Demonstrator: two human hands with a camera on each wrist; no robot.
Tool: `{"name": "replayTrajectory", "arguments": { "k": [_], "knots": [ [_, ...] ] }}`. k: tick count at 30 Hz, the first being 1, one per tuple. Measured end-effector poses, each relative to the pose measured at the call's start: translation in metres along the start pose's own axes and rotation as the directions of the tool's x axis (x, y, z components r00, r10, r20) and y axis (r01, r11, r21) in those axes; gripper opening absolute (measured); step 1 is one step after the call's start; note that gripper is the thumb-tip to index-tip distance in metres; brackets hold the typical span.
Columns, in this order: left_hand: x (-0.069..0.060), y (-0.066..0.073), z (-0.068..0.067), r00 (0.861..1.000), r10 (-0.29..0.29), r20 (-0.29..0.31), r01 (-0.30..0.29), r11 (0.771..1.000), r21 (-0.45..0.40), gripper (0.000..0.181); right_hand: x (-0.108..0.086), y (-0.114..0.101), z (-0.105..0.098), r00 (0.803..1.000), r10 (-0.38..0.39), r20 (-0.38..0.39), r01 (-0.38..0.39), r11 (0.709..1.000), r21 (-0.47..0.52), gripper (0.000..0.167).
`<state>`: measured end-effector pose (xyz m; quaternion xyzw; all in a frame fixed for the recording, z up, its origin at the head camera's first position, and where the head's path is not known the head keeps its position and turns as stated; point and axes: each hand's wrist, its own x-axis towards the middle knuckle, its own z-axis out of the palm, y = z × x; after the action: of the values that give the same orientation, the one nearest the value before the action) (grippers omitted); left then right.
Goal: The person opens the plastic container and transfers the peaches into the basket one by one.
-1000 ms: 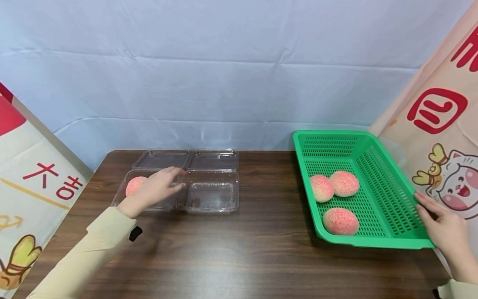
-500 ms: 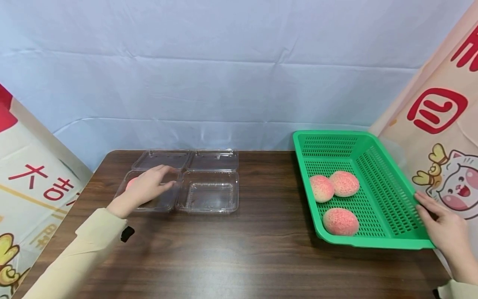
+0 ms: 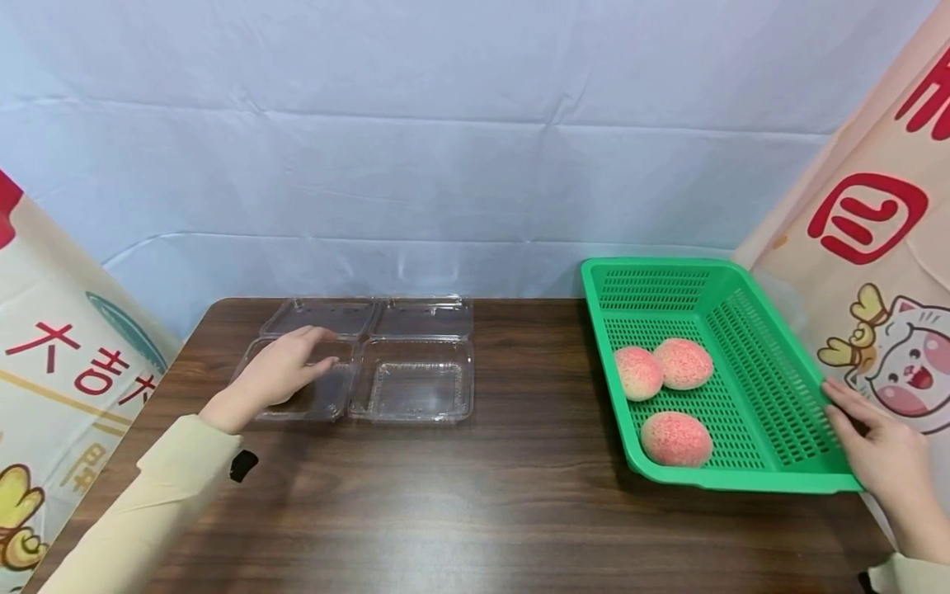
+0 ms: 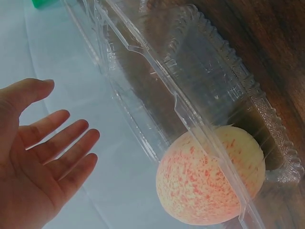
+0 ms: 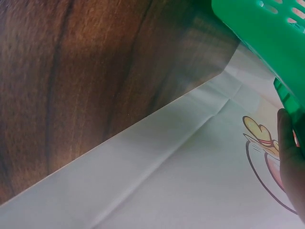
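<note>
My left hand [image 3: 278, 368] is over the left clear plastic clamshell container [image 3: 326, 396], its fingers loosely bent and holding nothing. In the left wrist view, a pink-speckled peach [image 4: 205, 179] sits in that container, apart from the left hand [image 4: 45, 157]; in the head view the hand hides it. At the right, my right hand [image 3: 883, 450] grips the right rim of a green perforated plastic basket [image 3: 790, 346]. Inside the basket lie three peaches: one front peach [image 3: 676, 439], one left peach [image 3: 638, 374] and one back peach [image 3: 684, 364].
A second clear clamshell container [image 3: 419, 388], lid folded back, stands beside the first. Both rest on a dark wooden table [image 3: 475, 503]. Behind hangs a pale blue cloth [image 3: 475, 165], with printed cloths at the left [image 3: 74, 355] and right [image 3: 883, 289].
My left hand has moved left and slightly nearer over the left container, covering the peach there in the head view. The right hand and the basket have stayed in place.
</note>
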<state>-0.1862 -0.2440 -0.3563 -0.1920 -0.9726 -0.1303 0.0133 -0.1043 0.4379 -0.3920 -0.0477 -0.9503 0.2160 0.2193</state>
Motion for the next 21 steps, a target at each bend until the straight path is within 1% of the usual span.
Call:
{"name": "replayTrajectory", "arguments": {
  "k": [6,12,21],
  "knots": [
    [-0.003,-0.004,-0.003,1.000,-0.020,0.004,0.020,1.000,0.000,0.041,0.000,0.001,0.000,1.000,0.008,0.015,-0.008,1.000,0.003,0.037],
    [-0.005,-0.009,-0.004,0.999,-0.033,0.003,0.033,0.999,0.002,0.042,0.000,0.001,-0.001,1.000,-0.016,0.002,0.016,1.000,0.017,0.037],
    [-0.010,-0.016,-0.006,0.999,-0.052,0.009,0.051,0.999,0.016,0.043,-0.001,0.001,-0.002,1.000,-0.005,0.015,0.005,1.000,0.016,0.038]
  ]
}}
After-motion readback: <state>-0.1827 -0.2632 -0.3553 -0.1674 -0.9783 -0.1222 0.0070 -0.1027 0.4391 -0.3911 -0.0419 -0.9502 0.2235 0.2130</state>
